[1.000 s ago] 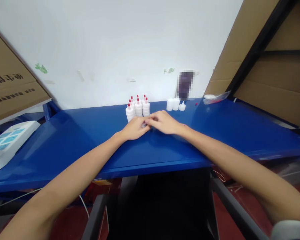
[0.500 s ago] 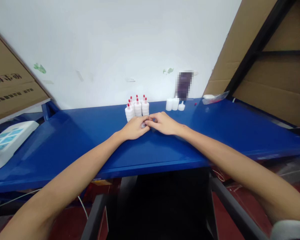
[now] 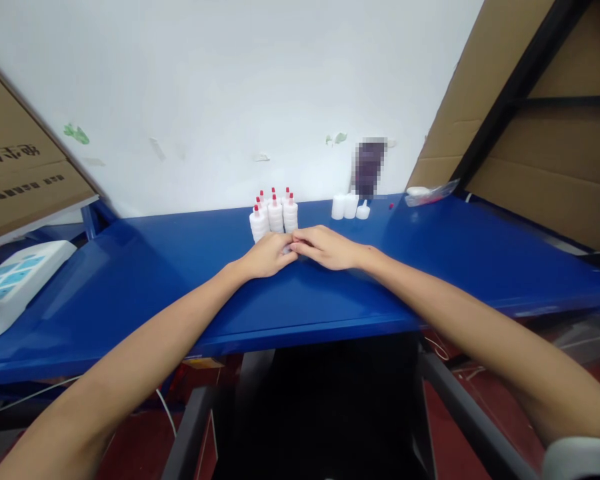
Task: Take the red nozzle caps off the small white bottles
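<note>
My left hand (image 3: 270, 255) is closed around something white, a plastic bottle (image 3: 287, 249) as far as its small visible part shows. Fingertips of my right hand (image 3: 330, 248) are pinched together against the left fingers at the same spot; what they grip is hidden. Both hands are above the blue table, just in front of a tight group of white squeeze bottles (image 3: 275, 217) with red-tipped nozzles. These bottles stand upright, and my left hand covers the foot of the nearest ones.
Right of the group stand white bottles without nozzles (image 3: 338, 207) and a white nozzle cap (image 3: 363, 211). Farther right lie a small red tip (image 3: 391, 206) and a clear plastic bag (image 3: 433, 193). A white device (image 3: 27, 280) sits at the table's left end. Behind is a white wall (image 3: 205, 100).
My right fingers have shifted slightly at the pinch, closing over the left fingertips. The view has tilted a little; the bottles have stayed in place.
</note>
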`<state>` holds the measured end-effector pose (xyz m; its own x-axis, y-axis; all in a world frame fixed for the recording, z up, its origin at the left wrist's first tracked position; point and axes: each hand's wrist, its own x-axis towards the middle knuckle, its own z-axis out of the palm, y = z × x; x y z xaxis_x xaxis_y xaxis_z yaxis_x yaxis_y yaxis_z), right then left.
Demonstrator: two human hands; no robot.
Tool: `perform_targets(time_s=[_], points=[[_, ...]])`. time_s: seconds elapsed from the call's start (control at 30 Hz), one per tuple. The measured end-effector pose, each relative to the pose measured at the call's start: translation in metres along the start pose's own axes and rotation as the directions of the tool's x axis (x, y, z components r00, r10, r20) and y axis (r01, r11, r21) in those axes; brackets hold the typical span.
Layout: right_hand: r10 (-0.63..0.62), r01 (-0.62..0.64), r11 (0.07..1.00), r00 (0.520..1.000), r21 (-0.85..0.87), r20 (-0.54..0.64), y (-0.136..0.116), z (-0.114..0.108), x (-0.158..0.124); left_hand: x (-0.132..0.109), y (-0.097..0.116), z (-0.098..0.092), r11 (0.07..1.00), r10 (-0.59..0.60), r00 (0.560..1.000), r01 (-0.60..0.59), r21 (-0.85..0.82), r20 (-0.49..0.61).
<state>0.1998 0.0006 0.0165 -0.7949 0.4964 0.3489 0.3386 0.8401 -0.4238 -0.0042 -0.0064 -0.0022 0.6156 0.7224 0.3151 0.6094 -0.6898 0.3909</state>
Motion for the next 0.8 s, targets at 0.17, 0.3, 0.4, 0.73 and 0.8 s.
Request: perform_targets(time_s=[0.17,0.3,0.4,0.73,0.8], points=[[0.087,-0.07,0.984,0.992,0.166,-0.094,0.006,-0.006,0.003,-0.001,0.001,0.0,0.998,0.064,0.998,-0.064,0.024,-0.007],[0.198,-0.17,0.974,0.96,0.146,-0.199,0.021,-0.022,0.0,-0.001,0.001,-0.001,0.998,0.053,0.998,-0.052,0.038,-0.016],[0.308,-0.33,0.937,0.936,-0.117,-0.173,0.03,-0.035,-0.008,-0.001,0.001,-0.001,0.999,0.038,0.999,-0.038,0.04,-0.015],[0.481,-0.443,0.859,0.87,-0.257,0.105,0.033,-0.036,-0.012,-0.001,0.001,0.0,0.998,0.023,1.0,-0.022,0.053,-0.021],[0.487,-0.448,0.857,0.866,-0.254,0.117,0.035,-0.036,-0.012,-0.001,0.001,0.0,0.998,0.025,0.999,-0.024,0.057,-0.022]])
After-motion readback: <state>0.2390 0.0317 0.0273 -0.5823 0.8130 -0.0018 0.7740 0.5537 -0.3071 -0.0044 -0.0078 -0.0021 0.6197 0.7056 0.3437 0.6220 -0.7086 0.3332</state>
